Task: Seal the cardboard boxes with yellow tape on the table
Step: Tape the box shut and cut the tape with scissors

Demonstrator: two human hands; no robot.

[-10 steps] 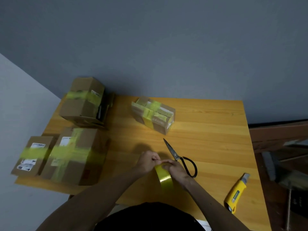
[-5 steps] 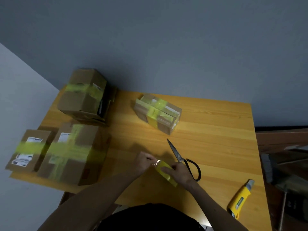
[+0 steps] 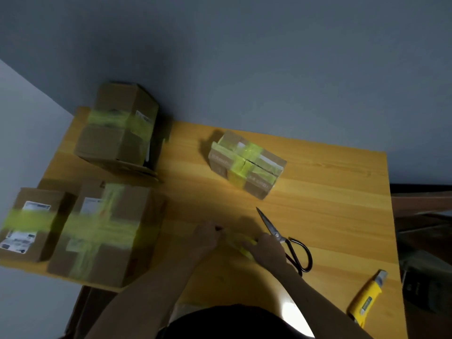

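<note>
most yellow tape [image 3: 245,251] hides under the blurred right hand [image 3: 267,248].

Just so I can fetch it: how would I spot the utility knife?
Start at the wooden table, then its near right corner. The utility knife lies there alone. Its yellow body sets it apart from the black-handled scissors nearer the middle.

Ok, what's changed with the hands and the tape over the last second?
The left hand has drawn leftward away from the right hand, pulling a short tape strip off the yellow tape roll, which stood upright and now lies tilted low in the right hand. Scissors, utility knife and the taped cardboard boxes stayed put.
</note>
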